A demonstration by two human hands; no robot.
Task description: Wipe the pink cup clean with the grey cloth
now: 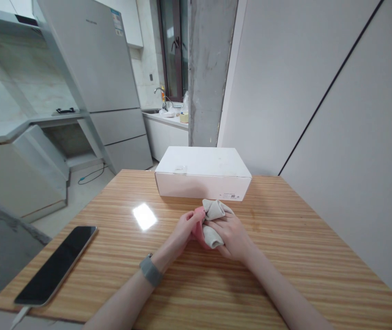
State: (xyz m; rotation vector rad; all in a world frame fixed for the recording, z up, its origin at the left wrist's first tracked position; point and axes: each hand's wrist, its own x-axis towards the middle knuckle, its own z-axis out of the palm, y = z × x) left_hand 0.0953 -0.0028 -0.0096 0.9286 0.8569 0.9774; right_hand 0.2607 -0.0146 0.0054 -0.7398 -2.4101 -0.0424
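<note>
A bunched light grey cloth [213,236] and a pink cloth [200,233] are pressed together between my hands, just above the table in front of the box. I cannot tell whether they are one piece. My left hand [186,228], with a grey band on its wrist, pinches the pink part from the left. From the right, my right hand [234,236] is closed around the grey part, its fingers lying across the folds. Some fingertips are hidden in the fabric.
Behind my hands a closed white box [203,162] stands on the wooden table [285,256]. A black-screened phone [57,266] with a white cable lies at the left edge. A pale wall [354,160] borders the right side; a fridge [100,82] stands farther back.
</note>
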